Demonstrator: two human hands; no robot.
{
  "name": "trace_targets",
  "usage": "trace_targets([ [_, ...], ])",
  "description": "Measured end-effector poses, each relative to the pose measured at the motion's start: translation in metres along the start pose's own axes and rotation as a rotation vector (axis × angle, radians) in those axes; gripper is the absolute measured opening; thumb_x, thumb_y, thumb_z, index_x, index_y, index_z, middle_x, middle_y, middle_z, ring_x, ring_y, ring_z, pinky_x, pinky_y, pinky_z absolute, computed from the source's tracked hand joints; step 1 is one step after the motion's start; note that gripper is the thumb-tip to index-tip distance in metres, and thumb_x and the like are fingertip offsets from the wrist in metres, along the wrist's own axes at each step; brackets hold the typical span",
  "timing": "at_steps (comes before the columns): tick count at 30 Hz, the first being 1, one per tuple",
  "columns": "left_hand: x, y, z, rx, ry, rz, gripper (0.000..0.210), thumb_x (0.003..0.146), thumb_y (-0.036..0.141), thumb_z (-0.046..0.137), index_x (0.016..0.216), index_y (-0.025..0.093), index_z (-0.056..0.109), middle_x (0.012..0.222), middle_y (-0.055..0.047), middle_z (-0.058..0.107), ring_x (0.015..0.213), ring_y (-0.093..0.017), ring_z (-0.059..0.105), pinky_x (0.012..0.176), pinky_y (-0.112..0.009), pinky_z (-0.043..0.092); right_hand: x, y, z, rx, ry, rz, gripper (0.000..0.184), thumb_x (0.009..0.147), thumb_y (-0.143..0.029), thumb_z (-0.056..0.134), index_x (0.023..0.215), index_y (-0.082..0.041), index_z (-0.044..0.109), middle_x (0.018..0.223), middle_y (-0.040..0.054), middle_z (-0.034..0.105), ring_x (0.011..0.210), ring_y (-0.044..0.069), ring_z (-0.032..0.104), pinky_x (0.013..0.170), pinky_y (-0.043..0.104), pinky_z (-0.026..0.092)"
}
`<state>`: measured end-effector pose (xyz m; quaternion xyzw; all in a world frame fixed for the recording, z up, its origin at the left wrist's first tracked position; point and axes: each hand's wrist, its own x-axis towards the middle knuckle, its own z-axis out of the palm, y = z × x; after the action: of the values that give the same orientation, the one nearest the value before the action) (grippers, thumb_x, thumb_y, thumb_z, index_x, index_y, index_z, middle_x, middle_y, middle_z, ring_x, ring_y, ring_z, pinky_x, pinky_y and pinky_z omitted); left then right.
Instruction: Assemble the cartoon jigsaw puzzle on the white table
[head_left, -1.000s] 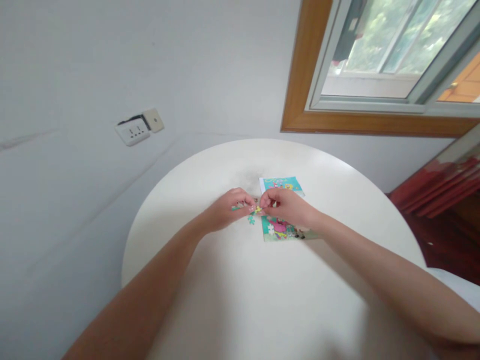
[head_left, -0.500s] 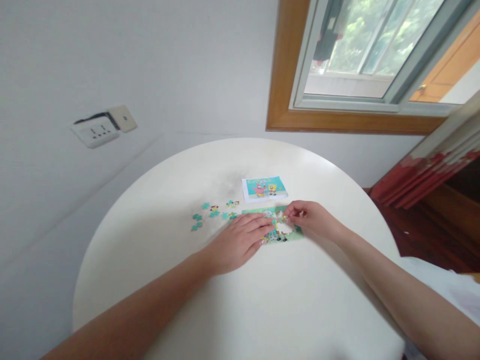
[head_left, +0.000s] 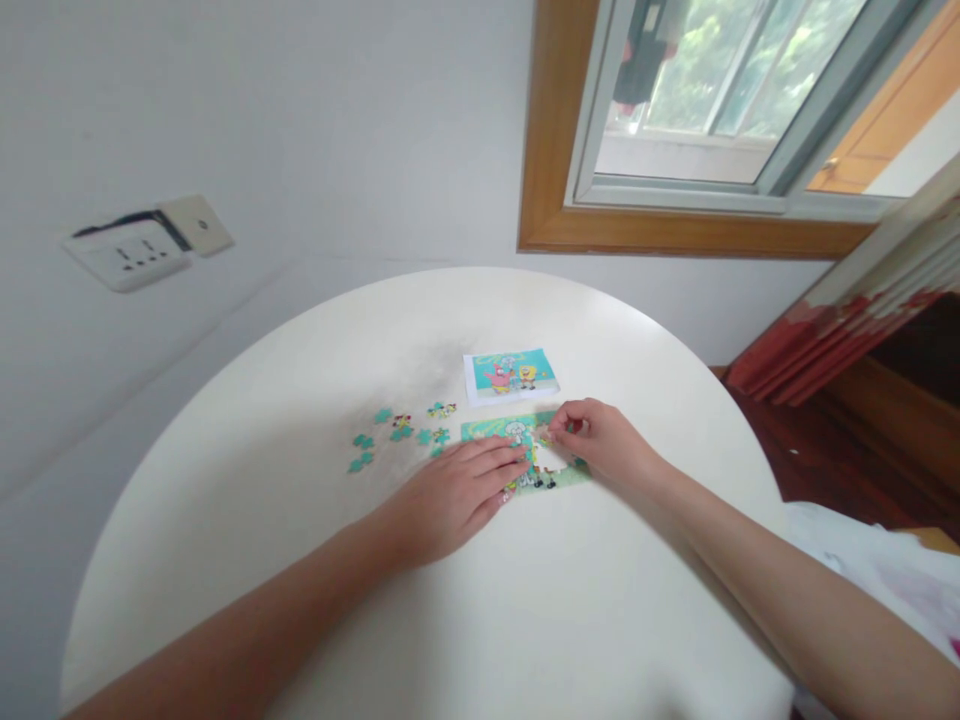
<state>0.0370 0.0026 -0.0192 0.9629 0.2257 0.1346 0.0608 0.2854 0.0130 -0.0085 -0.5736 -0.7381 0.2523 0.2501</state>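
Note:
A partly filled cartoon jigsaw puzzle (head_left: 491,429) lies on the white round table (head_left: 570,590). My left hand (head_left: 461,490) rests flat across its left part, fingers stretched out, covering some of the picture. At the upper edge of a white gap right of centre, the thumb and fingers of my right hand (head_left: 600,437) pinch a small yellowish puzzle piece (head_left: 545,438), mostly hidden by the fingertips. Several loose puzzle pieces (head_left: 401,433), mainly turquoise, are scattered to the left of the puzzle. Just behind it is a printed card (head_left: 511,372) with the cartoon figures.
A wall socket (head_left: 139,255) is on the pale wall at left. Behind the table, at right, is a wood-framed window (head_left: 675,232). A red and white curtain (head_left: 802,345) hangs at far right, and white plastic-like material (head_left: 862,560) lies beside the table's right edge.
The camera view has shifted, so table and puzzle appear farther left. My right hand's fingertips have moved slightly up at the gap. My left hand stays flat on the puzzle.

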Motion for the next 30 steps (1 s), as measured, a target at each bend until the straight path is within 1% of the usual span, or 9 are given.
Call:
trace_targets([
  [6, -0.0016, -0.0009, 0.0016, 0.009, 0.009, 0.003, 0.038, 0.097, 0.027, 0.04, 0.133, 0.021, 0.051, 0.139, -0.004, 0.053, 0.131, -0.021, 0.043, 0.111, -0.039, 0.034, 0.0001, 0.0018, -0.0023, 0.008, -0.02, 0.025, 0.014, 0.078, -0.027, 0.058, 0.075, -0.019, 0.068, 0.07, 0.0009, 0.065, 0.065, 0.013, 0.053, 0.061, 0.024, 0.038],
  [11, -0.0018, -0.001, 0.0031, 0.009, 0.004, -0.005, 0.038, 0.097, 0.027, 0.04, 0.133, 0.021, 0.05, 0.139, -0.004, 0.052, 0.131, -0.022, 0.042, 0.112, -0.04, 0.033, -0.005, -0.0017, -0.0056, 0.16, -0.136, 0.091, 0.012, 0.075, -0.028, 0.059, 0.071, -0.017, 0.063, 0.064, -0.0027, 0.061, 0.059, 0.01, 0.049, 0.056, 0.022, 0.036],
  [17, 0.0, 0.0003, 0.0011, 0.009, 0.002, -0.007, 0.038, 0.097, 0.027, 0.04, 0.132, 0.02, 0.052, 0.138, -0.005, 0.053, 0.13, -0.022, 0.043, 0.111, -0.041, 0.034, -0.0082, -0.003, -0.0024, 0.244, -0.226, 0.103, 0.013, 0.075, -0.028, 0.06, 0.074, -0.016, 0.063, 0.068, -0.0015, 0.063, 0.059, 0.01, 0.05, 0.055, 0.021, 0.037],
  [19, 0.0002, 0.0007, 0.0004, -0.001, 0.004, -0.009, 0.038, 0.097, 0.027, 0.04, 0.132, 0.02, 0.052, 0.138, -0.006, 0.054, 0.13, -0.022, 0.043, 0.111, -0.041, 0.034, -0.0085, -0.0027, -0.0017, 0.22, -0.23, 0.094, 0.013, 0.076, -0.029, 0.059, 0.074, -0.017, 0.064, 0.068, -0.0014, 0.064, 0.06, 0.01, 0.052, 0.055, 0.021, 0.038],
  [25, -0.0009, 0.0004, 0.0008, -0.01, 0.009, -0.008, 0.038, 0.097, 0.027, 0.041, 0.132, 0.021, 0.051, 0.138, -0.006, 0.053, 0.13, -0.022, 0.043, 0.111, -0.041, 0.034, -0.0082, -0.0058, -0.0048, 0.038, -0.166, 0.021, 0.014, 0.077, -0.03, 0.06, 0.073, -0.019, 0.068, 0.069, -0.0009, 0.065, 0.06, 0.011, 0.053, 0.057, 0.023, 0.038],
  [30, -0.0007, 0.0004, 0.0002, -0.003, -0.005, -0.007, 0.038, 0.096, 0.026, 0.041, 0.132, 0.02, 0.051, 0.139, -0.006, 0.053, 0.131, -0.022, 0.042, 0.112, -0.04, 0.032, -0.0065, -0.0071, -0.0061, 0.016, -0.172, -0.012, 0.016, 0.077, -0.031, 0.061, 0.073, -0.018, 0.069, 0.068, -0.0004, 0.065, 0.06, 0.011, 0.052, 0.057, 0.023, 0.037],
])
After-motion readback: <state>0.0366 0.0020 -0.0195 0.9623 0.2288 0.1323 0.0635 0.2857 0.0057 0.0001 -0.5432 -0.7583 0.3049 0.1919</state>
